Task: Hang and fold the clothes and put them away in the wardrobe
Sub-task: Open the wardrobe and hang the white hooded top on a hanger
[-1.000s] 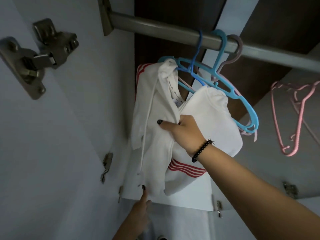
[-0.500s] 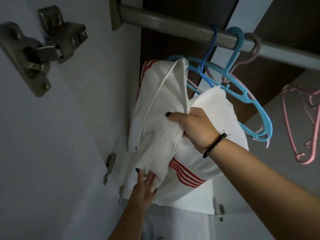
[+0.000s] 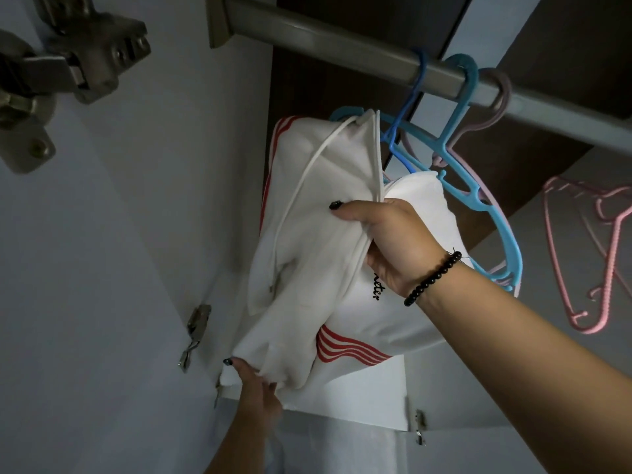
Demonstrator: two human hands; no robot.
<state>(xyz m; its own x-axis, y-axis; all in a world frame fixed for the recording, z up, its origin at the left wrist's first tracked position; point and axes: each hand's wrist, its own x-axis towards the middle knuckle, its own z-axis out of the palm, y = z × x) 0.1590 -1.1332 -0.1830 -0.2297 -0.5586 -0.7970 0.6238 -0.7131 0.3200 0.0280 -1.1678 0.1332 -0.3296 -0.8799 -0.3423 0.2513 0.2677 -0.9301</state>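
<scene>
A white hoodie (image 3: 318,213) with red stripes and a white drawstring hangs bunched on a light blue hanger (image 3: 492,213), hooked over the metal wardrobe rail (image 3: 342,39). My right hand (image 3: 393,241), with a black bead bracelet, grips the front edge of the hoodie near its middle. Lower down, my left hand (image 3: 260,388) holds the bottom hem of the fabric from below. Most of the hanger under the cloth is hidden.
A darker blue hanger (image 3: 403,107) and a pale pink one (image 3: 496,97) share the rail beside it. A separate pink hanger (image 3: 581,268) hangs at the right. A metal door hinge (image 3: 58,70) sits top left, smaller hinges (image 3: 196,333) lower on the white panel.
My left hand has risen from below the hoodie to take its bottom hem. The right hand kept its grip, and the drawstring side of the fabric has been pulled across.
</scene>
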